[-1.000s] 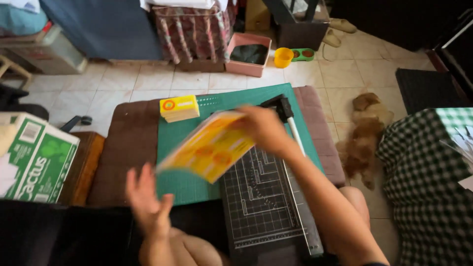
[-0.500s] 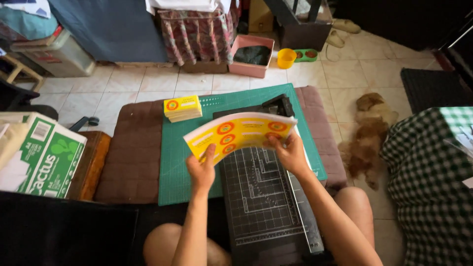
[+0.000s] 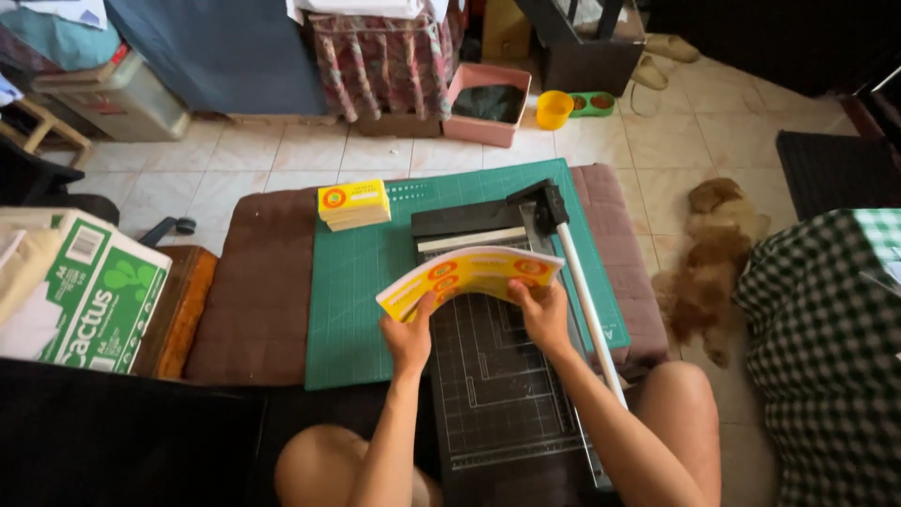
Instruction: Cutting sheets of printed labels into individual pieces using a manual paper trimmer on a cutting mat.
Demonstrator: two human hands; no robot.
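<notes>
My left hand (image 3: 409,336) and my right hand (image 3: 542,312) both hold a stack of yellow printed sheets (image 3: 466,274) with orange round marks, bowed upward above a black paper trimmer (image 3: 497,385). The left hand grips the stack's near left edge, the right hand its near right edge. The trimmer's blade arm (image 3: 584,300) with a white handle is raised along the right side. The trimmer rests on a green cutting mat (image 3: 361,291). A small pile of cut yellow cards (image 3: 353,205) lies at the mat's far left corner.
The mat lies on a brown cushion (image 3: 253,300). A green and white paper carton (image 3: 89,296) stands at left. A brown dog (image 3: 709,258) lies on the tiled floor at right, beside checked fabric (image 3: 826,347). A pink tray (image 3: 488,103) and yellow cup (image 3: 554,109) sit farther back.
A second ago only my right hand held the sheets out over the mat. My left hand has come up and gripped them, and the stack has moved right, over the trimmer.
</notes>
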